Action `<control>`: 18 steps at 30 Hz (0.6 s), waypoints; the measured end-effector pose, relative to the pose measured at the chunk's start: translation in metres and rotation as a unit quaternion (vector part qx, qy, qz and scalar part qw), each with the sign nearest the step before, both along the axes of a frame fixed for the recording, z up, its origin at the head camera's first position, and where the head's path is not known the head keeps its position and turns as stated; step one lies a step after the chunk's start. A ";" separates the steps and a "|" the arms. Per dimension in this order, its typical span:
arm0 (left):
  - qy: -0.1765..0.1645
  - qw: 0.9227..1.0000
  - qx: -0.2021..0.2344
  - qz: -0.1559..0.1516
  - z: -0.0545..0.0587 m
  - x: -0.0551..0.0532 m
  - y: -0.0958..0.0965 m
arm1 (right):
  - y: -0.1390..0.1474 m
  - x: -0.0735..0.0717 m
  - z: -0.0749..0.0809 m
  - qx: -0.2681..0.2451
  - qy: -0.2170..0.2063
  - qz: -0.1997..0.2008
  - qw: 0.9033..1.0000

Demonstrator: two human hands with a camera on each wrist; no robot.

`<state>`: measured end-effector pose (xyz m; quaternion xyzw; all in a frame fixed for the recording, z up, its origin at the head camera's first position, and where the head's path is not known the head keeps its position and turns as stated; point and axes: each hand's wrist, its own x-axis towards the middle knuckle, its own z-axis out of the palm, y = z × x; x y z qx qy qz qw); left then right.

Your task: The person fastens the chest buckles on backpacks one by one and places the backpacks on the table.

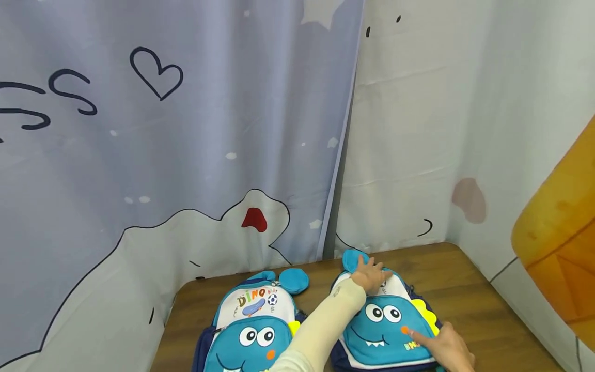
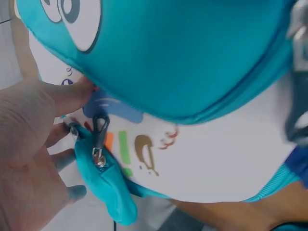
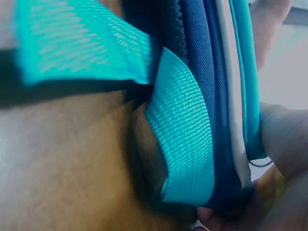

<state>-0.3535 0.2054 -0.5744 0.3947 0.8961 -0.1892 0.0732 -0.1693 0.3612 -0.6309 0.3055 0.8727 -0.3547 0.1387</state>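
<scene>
Two children's dinosaur backpacks lie face up on a brown table. My left hand (image 1: 370, 276) rests with spread fingers on the upper part of the right backpack (image 1: 388, 330), by its small round teal pouch (image 1: 353, 260). In the left wrist view, my left thumb (image 2: 72, 96) touches the white panel, and a zipper pull (image 2: 99, 137) hangs beside the fingers. At the lower right corner, my right hand (image 1: 448, 349) grips the same backpack, thumb on its front and fingers around the edge. A teal webbing strap (image 3: 185, 130) shows beside its navy side.
The second backpack (image 1: 253, 330) lies to the left, with its round teal pouch (image 1: 294, 280) above it. My left sleeve (image 1: 321, 325) crosses between the two bags. Printed curtains (image 1: 223, 129) hang behind the wooden table (image 1: 483, 310).
</scene>
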 end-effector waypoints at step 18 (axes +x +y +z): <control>-0.010 1.000 0.014 0.024 0.009 -0.018 0.015 | -0.002 0.001 -0.003 -0.034 0.038 -0.028 0.998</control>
